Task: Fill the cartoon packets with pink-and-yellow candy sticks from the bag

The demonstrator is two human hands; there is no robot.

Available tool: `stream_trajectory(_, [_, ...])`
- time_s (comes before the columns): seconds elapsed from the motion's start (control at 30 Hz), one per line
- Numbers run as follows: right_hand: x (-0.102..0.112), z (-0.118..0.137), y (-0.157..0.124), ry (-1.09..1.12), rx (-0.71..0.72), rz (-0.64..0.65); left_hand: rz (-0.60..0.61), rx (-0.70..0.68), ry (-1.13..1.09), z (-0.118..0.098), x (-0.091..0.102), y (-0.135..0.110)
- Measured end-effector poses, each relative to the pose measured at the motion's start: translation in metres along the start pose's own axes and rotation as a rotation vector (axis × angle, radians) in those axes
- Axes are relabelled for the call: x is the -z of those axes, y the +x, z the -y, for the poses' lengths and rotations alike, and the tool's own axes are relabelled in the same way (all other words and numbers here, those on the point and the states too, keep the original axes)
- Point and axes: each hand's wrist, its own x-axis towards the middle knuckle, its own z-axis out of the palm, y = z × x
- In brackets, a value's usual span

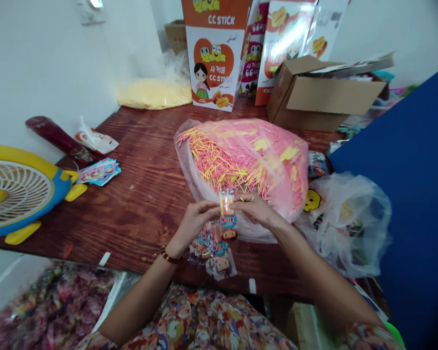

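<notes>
Both my hands meet over the near side of a dark wooden table [146, 189]. Between them stands a small clear printed packet [227, 214] with pink and yellow sticks poking from its top. My left hand [195, 221] pinches the packet's left edge, and my right hand [255, 209] pinches its right edge. Just behind the hands lies a large clear plastic bag of pink and yellow sticks [248, 160], open toward me. A small pile of filled packets [213, 253] lies below my hands near the table's front edge.
A yellow and blue fan [18, 194] stands at the left edge. Loose packets [98, 171] and a dark red bottle [56, 136] lie beyond it. CC Stick cartons [213, 53] and a brown cardboard box [314, 92] line the back. A crumpled clear bag [346, 218] and a blue board [416, 194] are at the right.
</notes>
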Motion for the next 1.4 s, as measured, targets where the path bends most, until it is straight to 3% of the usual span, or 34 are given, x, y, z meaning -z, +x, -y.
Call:
stream_trajectory(0.07, [-0.001,-0.013,-0.01,-0.068,-0.084,0.126,-0.095,-0.032,0.071,0.004,0.01,-0.004])
stream_trajectory(0.13, [-0.007,-0.029,-0.019,-0.143,-0.078,0.23,-0.172,-0.072,0.185,0.01,0.016,-0.007])
stream_trajectory(0.23, [-0.022,-0.047,-0.027,-0.454,-0.014,0.132,-0.229,-0.199,0.444,0.021,0.015,-0.014])
stream_trajectory(0.33, [-0.035,-0.049,-0.031,-0.798,-0.044,-0.011,-0.16,-0.387,0.732,0.033,0.004,-0.025])
stream_trajectory(0.43, [-0.033,-0.041,-0.031,-0.884,-0.071,-0.006,0.017,-0.482,0.951,0.044,-0.005,-0.037])
stream_trajectory(0.53, [-0.01,-0.033,-0.021,-0.832,-0.018,-0.029,0.099,-0.513,1.029,0.052,-0.006,-0.044])
stream_trajectory(0.6, [0.017,-0.028,-0.006,-0.869,0.03,-0.109,0.088,-0.529,1.015,0.053,-0.004,-0.041])
stream_trajectory(0.77, [0.089,-0.024,0.042,-1.257,0.075,-0.229,-0.055,-0.522,0.939,0.041,0.009,-0.014])
stream_trajectory(0.87, [0.115,-0.026,0.061,-1.414,0.122,-0.215,-0.145,-0.481,0.9,0.029,0.02,0.004])
stream_trajectory(1.23, [0.146,-0.034,0.09,-1.572,0.355,0.012,-0.276,-0.326,0.744,0.005,0.056,0.078])
stream_trajectory(1.4, [0.151,-0.038,0.097,-1.633,0.432,0.028,-0.311,-0.313,0.734,0.014,0.058,0.083])
